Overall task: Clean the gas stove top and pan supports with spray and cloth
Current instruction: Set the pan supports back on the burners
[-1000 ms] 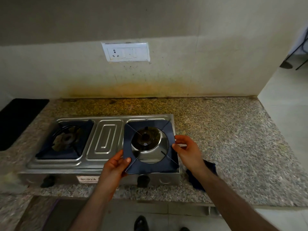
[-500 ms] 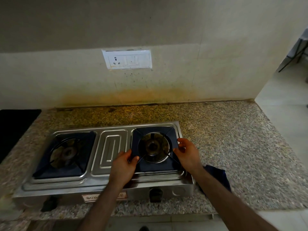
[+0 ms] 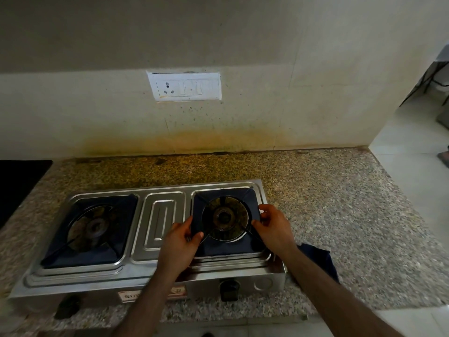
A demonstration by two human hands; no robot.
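Right pan support sits in stove recess over burner. Left hand, right hand pinch opposite edges. Advise: seat corners flat, level, before letting go. Cloth beside stove.

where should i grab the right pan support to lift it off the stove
Grip the right pan support by its flat left and right edges, one hand from each side, as the left hand and right hand do now. It is a wide square frame lying flat; its thin prongs and open centre offer poorer holds.
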